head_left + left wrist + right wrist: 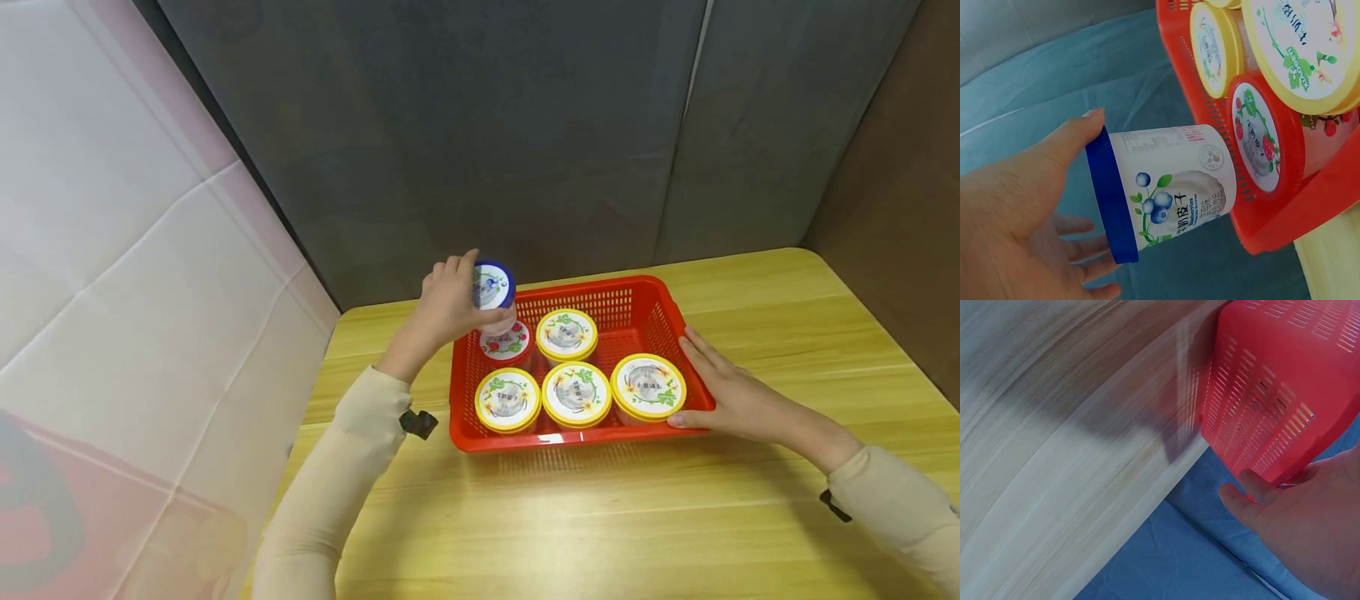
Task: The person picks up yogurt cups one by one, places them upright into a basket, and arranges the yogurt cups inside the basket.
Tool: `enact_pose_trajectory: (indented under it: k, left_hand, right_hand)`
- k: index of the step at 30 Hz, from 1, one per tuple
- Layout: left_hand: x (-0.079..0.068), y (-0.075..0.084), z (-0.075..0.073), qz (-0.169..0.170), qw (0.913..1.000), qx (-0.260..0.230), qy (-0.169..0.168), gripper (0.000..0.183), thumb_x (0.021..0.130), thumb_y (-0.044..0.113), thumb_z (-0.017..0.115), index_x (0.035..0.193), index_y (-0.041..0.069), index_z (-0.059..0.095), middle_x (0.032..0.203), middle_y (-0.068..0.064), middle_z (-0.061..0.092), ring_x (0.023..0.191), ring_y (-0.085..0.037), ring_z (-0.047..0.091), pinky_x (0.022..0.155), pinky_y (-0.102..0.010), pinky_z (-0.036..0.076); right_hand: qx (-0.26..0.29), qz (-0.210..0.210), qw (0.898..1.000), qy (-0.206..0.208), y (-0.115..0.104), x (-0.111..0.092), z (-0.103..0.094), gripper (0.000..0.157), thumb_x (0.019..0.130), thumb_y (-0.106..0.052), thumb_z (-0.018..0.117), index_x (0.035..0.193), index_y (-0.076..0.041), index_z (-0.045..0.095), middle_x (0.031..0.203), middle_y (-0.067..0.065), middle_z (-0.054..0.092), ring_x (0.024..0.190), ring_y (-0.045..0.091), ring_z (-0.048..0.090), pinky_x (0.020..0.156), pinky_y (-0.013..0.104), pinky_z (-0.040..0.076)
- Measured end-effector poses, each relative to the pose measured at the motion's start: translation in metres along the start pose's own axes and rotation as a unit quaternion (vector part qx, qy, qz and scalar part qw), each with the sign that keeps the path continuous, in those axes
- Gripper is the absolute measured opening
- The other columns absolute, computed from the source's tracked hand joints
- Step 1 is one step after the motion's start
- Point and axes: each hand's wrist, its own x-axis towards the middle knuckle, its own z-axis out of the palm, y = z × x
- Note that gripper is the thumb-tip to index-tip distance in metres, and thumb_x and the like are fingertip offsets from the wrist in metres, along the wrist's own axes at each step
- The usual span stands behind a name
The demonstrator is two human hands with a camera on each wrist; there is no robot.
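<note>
My left hand (450, 296) holds a yogurt cup (1172, 187) by its blue lid, thumb on one side of the lid and fingers on the other. Blueberries are printed on the cup's white wall. In the head view it overlaps the back left corner of a red plastic basket (633, 287), above a red-lidded cup (505, 342). Several yellow-lidded cups (576, 394) stand upright in the basket. At the basket's right end, my right hand (738, 400) rests against the rim with fingers extended, its thumb by the front corner.
The basket stands on a light wood table (570, 517). Behind it rises a dark grey fabric wall (480, 142). A pale printed sheet (135, 250) closes the left side, and a brown panel (892, 208) stands on the right.
</note>
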Motion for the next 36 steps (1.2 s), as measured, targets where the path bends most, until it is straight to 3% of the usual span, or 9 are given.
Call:
enact_pose_trajectory:
  k: [12,22,36]
  left_hand:
    - [0.005,0.012,0.009,0.027,0.9994,-0.015,-0.014,0.103,0.076,0.055,0.079,0.154,0.011,0.028,0.149,-0.014,0.044,0.133,-0.031,0.041,0.117,-0.051,0.034]
    - [0.011,0.031,0.016,0.060,0.9977,-0.025,-0.019,0.101,0.077,0.057,0.078,0.154,0.013,0.028,0.150,-0.011,0.044,0.132,-0.028,0.042,0.119,-0.049,0.034]
    - [0.018,0.057,0.025,0.120,0.9927,-0.001,-0.015,0.101,0.075,0.059,0.078,0.152,0.012,0.033,0.148,-0.009,0.048,0.130,-0.025,0.047,0.116,-0.044,0.040]
  right_hand:
    - [0.002,-0.002,1.000,0.001,0.001,0.000,0.000,0.124,0.077,-0.063,0.073,0.160,-0.009,-0.001,0.169,0.012,-0.006,0.143,0.057,0.026,0.102,0.077,0.034]
    - [0.003,-0.004,1.000,0.003,0.002,0.000,0.002,0.124,0.077,-0.063,0.073,0.160,-0.009,-0.001,0.169,0.012,-0.005,0.142,0.058,0.027,0.101,0.074,0.039]
    - [0.008,-0.005,1.000,0.003,0.001,0.001,0.002,0.124,0.077,-0.062,0.074,0.160,-0.008,-0.001,0.169,0.012,-0.006,0.142,0.058,0.027,0.101,0.073,0.040]
